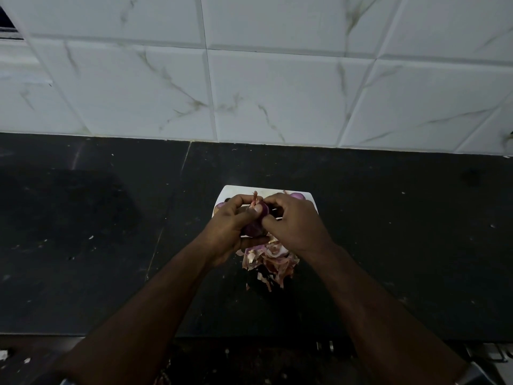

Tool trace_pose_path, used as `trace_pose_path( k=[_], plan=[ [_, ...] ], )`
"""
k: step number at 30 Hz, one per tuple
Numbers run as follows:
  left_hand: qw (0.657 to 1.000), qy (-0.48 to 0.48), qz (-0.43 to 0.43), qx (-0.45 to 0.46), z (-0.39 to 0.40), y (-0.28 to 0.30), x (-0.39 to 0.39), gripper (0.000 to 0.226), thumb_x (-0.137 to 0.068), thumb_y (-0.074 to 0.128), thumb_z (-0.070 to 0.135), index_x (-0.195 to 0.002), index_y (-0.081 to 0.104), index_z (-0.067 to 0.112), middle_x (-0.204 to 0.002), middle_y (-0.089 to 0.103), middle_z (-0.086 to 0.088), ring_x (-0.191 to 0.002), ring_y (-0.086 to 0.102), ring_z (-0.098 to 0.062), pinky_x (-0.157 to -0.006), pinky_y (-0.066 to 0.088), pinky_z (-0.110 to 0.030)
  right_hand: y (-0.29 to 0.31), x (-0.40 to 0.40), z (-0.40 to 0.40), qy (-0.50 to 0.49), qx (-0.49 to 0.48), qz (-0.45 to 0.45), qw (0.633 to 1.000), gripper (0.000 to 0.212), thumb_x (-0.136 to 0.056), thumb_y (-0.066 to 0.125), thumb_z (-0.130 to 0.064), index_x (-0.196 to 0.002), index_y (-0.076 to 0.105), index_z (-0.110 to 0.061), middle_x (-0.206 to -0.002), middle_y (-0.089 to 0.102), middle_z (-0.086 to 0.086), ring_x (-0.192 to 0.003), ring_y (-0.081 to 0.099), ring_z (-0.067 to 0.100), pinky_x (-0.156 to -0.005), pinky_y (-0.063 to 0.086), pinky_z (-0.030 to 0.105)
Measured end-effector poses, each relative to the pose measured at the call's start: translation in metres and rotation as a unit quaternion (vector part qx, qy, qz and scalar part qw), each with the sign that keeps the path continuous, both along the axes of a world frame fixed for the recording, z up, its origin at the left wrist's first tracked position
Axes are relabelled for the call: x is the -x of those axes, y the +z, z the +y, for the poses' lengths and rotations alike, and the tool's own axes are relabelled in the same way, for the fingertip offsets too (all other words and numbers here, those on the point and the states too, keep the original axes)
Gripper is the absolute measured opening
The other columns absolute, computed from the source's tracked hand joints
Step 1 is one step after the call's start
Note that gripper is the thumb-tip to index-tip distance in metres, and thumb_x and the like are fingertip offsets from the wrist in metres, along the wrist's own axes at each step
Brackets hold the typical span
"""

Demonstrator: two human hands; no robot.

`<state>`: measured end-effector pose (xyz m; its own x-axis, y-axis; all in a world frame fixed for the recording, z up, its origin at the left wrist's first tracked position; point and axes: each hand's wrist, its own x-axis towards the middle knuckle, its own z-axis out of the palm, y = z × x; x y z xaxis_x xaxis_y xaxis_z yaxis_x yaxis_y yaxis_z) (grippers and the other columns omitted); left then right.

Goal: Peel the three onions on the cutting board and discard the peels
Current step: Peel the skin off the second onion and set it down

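Note:
A purple onion (256, 227) is held above the white cutting board (233, 191), gripped from the left by my left hand (231, 227). A strip of dry skin (254, 200) stands up from its top. My right hand (294, 222) pinches the onion from the right, fingertips on its skin. Two more purple onions lie on the board: one (297, 195) at the far right edge, another (220, 205) at the left edge, both largely hidden by my hands. A heap of pinkish peels (270, 263) lies on the board's near side, under my wrists.
The board rests on a dark stone countertop (97, 232) speckled with small crumbs. A white marbled tile wall (249, 79) rises behind it. The counter's front edge (249, 336) runs just below my forearms.

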<state>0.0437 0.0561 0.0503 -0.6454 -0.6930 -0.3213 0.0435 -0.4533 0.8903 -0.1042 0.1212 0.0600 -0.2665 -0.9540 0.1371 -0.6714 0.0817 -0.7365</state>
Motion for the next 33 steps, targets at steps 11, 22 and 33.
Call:
trace_pose_path(
  k=[11,22,33],
  plan=[
    [0.999,-0.026,-0.012,0.016,-0.002,0.001,0.003,0.031,-0.099,0.058,0.012,-0.129,0.054,0.005,-0.123,0.066,-0.023,-0.102,0.067,-0.034,-0.089,0.058,-0.054,0.000,-0.003,-0.004,-0.041,-0.009,0.071,0.997,0.013,-0.083,0.066,-0.019,-0.095,0.063,-0.015,-0.083,0.066,-0.002,-0.066,0.055,0.006,-0.051,0.034,0.012],
    [0.999,-0.051,-0.006,-0.006,-0.007,-0.004,-0.005,0.019,-0.099,0.057,0.013,-0.117,0.062,0.013,-0.117,0.068,-0.013,-0.100,0.071,-0.030,-0.081,0.059,-0.050,-0.005,0.003,-0.008,-0.049,-0.009,0.033,0.998,0.015,-0.088,0.057,-0.006,-0.089,0.068,-0.015,-0.072,0.065,-0.005,-0.061,0.059,0.004,-0.054,0.043,0.013],
    [0.997,0.029,-0.051,0.058,-0.010,-0.020,-0.004,0.043,-0.089,0.070,0.022,-0.129,0.057,0.014,-0.125,0.064,-0.022,-0.096,0.071,-0.027,-0.081,0.060,-0.037,-0.002,-0.003,0.003,-0.053,-0.017,-0.022,0.998,0.018,-0.092,0.066,-0.022,-0.108,0.072,-0.017,-0.091,0.066,-0.012,-0.083,0.065,0.004,-0.073,0.054,0.019]
  ],
)
